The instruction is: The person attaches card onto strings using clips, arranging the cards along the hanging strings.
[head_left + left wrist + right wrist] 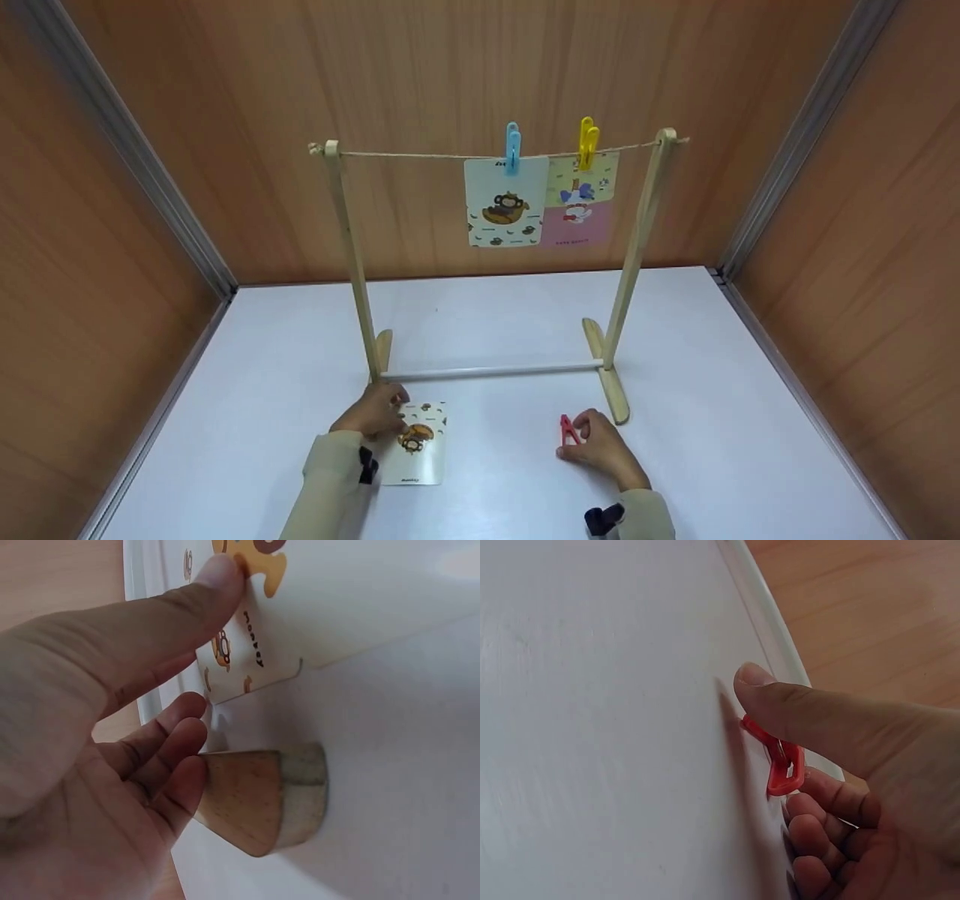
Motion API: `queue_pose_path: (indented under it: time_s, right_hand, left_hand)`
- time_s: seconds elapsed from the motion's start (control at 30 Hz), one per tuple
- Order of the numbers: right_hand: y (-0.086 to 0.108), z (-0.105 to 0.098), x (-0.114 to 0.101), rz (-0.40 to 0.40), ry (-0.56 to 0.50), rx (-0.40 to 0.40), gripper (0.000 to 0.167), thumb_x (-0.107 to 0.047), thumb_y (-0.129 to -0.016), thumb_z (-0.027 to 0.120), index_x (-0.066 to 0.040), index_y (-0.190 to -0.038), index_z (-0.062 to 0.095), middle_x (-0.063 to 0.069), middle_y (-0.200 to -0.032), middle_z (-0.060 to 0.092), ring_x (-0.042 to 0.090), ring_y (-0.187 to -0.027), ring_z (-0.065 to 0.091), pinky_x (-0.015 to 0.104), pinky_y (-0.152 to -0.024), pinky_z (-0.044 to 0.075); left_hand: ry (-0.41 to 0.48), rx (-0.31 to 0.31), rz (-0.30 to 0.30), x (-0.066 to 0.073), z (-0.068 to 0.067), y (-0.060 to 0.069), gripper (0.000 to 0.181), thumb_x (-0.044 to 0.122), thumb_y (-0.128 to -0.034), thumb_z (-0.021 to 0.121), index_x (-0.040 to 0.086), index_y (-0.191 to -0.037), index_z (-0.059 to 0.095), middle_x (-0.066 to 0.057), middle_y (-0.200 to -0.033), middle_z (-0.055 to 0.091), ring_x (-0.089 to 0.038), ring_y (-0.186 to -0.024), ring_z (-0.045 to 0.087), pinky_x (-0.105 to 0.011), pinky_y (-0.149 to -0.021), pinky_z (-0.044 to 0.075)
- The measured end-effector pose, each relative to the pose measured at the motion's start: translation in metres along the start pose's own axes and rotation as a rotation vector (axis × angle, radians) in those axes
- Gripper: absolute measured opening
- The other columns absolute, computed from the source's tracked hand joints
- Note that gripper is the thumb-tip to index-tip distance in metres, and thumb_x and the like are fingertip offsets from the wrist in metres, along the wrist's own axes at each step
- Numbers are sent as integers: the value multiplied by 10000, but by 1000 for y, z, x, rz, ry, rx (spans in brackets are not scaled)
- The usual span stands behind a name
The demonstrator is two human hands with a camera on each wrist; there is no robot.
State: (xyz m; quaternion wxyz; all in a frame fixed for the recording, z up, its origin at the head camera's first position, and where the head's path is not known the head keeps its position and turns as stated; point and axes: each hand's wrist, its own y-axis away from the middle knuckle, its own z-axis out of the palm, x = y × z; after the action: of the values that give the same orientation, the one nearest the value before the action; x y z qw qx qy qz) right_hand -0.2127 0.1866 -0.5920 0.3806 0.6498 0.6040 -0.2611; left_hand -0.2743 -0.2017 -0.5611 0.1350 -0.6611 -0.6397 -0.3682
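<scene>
Head view looks forward and down over the left hand (375, 411) and right hand (604, 451); close wrist views face along each, all sharing the surface (495, 450).

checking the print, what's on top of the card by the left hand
The left hand lies over one edge of the card, its thumb on the face. A monkey picture shows; any print under the thumb is covered.
</scene>
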Motion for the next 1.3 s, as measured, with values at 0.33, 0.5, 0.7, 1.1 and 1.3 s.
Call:
queue_pose_path:
  time_s: [0.33,0.5,0.7,1.1,1.3]
  right_hand:
    - [1,1,5,-65,-21,25,413,-107,-677,827,0,-967,555,63,-830,484,165,-738,440,285,-667,372]
    - [1,1,6,-45,-32,32,390,-116,-697,814,-3,-972,562,62,-833,496,165,-745,451,287,-673,379]
    - [-1,1,6,-6,-27,24,371,-137,-729,808,-17,-987,569,64,-861,507,178,-769,470,293,-681,393]
    - [0,2,8,-15,-39,34,327,-137,-744,790,-20,-966,581,68,-880,519,172,-766,467,286,-670,393]
    - [2,1,8,-37,-60,44,307,-136,-746,764,-19,-964,583,63,-849,550,146,-735,486,261,-649,412]
  left_hand:
    - [-74,29,41,0,4,-3,433,27,-659,846,63,-1025,616,-124,-1093,541,-252,-945,519,-367,-704,487]
    - [-94,35,61,1,5,-2,423,39,-659,851,68,-1005,609,-104,-1072,529,-238,-967,511,-417,-830,465]
    - [-97,33,65,0,5,-3,415,48,-665,847,76,-996,598,-104,-1078,514,-236,-966,499,-405,-816,458]
    - [-129,45,94,0,5,-2,396,54,-679,845,68,-981,590,-111,-1063,502,-247,-967,470,-409,-815,439]
    - [-124,59,68,0,6,-1,421,51,-679,846,71,-1017,596,-122,-1087,543,-255,-972,516,-442,-840,463]
